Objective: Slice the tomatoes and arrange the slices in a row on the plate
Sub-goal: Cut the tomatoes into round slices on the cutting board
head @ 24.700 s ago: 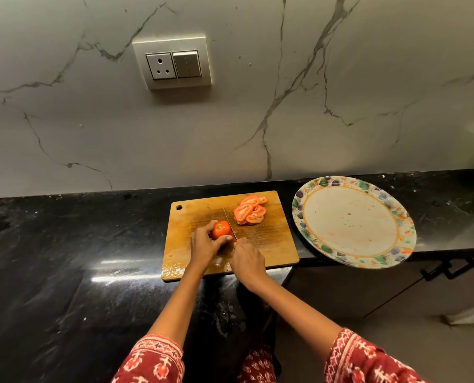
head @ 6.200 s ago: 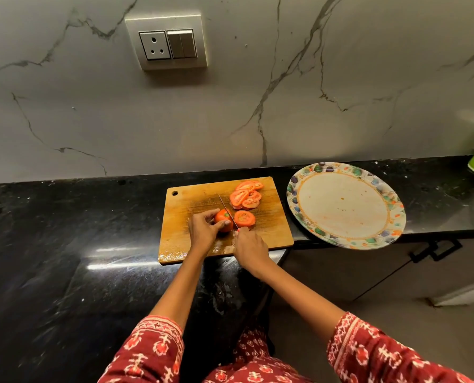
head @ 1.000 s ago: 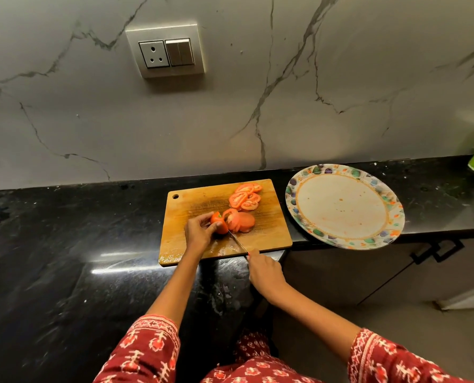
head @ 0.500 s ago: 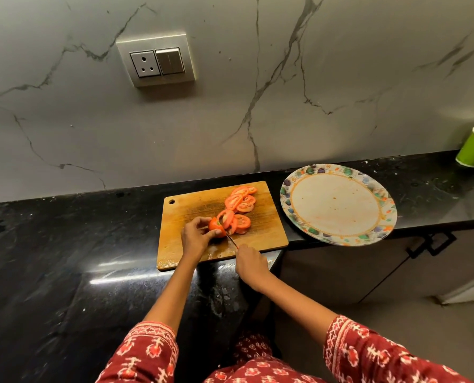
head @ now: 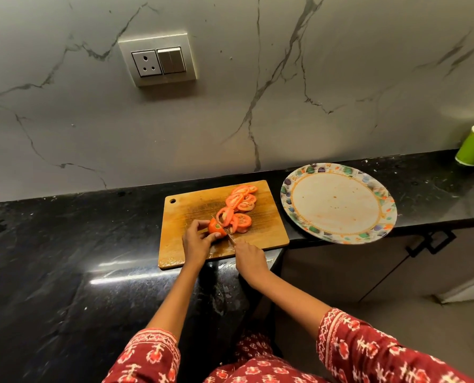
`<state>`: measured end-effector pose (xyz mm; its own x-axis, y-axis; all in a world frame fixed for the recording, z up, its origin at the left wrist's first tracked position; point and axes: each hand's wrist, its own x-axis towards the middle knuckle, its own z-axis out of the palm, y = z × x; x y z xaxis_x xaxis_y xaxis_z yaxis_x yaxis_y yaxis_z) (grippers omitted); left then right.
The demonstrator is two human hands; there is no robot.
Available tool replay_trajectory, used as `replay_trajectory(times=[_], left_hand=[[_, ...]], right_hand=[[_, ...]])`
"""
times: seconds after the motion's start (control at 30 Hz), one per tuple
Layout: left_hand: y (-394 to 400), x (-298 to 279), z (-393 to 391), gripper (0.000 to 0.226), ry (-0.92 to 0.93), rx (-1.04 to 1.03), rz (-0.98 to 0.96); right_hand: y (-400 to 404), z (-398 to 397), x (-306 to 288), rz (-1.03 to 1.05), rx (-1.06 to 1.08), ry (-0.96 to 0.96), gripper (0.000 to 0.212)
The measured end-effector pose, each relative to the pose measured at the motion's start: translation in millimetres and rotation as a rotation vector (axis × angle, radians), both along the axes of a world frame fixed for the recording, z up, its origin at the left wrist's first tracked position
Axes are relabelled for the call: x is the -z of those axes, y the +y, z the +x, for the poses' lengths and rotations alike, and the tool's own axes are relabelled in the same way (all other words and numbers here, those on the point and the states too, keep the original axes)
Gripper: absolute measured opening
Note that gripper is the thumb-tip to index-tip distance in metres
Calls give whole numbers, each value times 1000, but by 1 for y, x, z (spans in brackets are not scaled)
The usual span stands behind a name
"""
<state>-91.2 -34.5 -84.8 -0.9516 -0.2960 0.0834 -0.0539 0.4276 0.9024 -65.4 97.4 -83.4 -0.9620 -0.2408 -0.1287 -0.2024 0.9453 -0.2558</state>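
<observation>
**Last tomato nearly sliced, plate still bare**

My knife point(head: 228, 235) is back at the tomato stub point(head: 216, 228) after pulling clear toward me a second ago; the blade now sits against the cut face, just right of my holding fingertips. Since six seconds back, more slices point(head: 233, 220) have fallen off the stub and lean against each other beside it, joining the older fan of slices point(head: 242, 197) at the far right corner of the cutting board point(head: 191, 208). I judge that only a cut or two remain in this piece before the slicing is over and the moving can begin.

My left hand point(head: 196, 241) is curled round the stub, thumb and fingers point(head: 200, 223) pinching it down against the board. My right hand point(head: 248, 255) is closed round the knife handle, which my fist hides almost wholly; only the thin blade shows, pointing away from me.

The plate point(head: 287, 200) lies on the black bench point(head: 78, 230) just right of the board, its near edge hanging over the front of the bench. No slice is on it yet, so the row has not been started. A green cup point(head: 473, 146) stands far off to the right, against the marble wall point(head: 285, 106).
</observation>
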Motion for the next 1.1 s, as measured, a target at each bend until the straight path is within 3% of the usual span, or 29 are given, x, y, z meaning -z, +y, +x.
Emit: replay_trajectory(times=[0.2, 0.33, 0.53, 0.67, 0.83, 1.1], left_hand=[[-15, 0, -15, 35, -64, -40, 5], [-20, 3, -18, 31, -82, -8, 44], [-9, -2, -11, 39, -30, 125, 70], [-8, 3, -8, 51, -8, 147, 102], [-6, 6, -10, 56, 10, 96, 137], [-6, 6, -14, 69, -40, 87, 182]], right_hand=[[19, 13, 0, 40, 3, -62, 22], [24, 17, -3, 51, 47, 142, 13], [22, -4, -10, -137, 112, -155, 24], [24, -13, -20, -235, 133, -201, 24], [23, -23, -25, -181, 66, -123, 34], [17, -18, -10, -39, -11, -67, 26]])
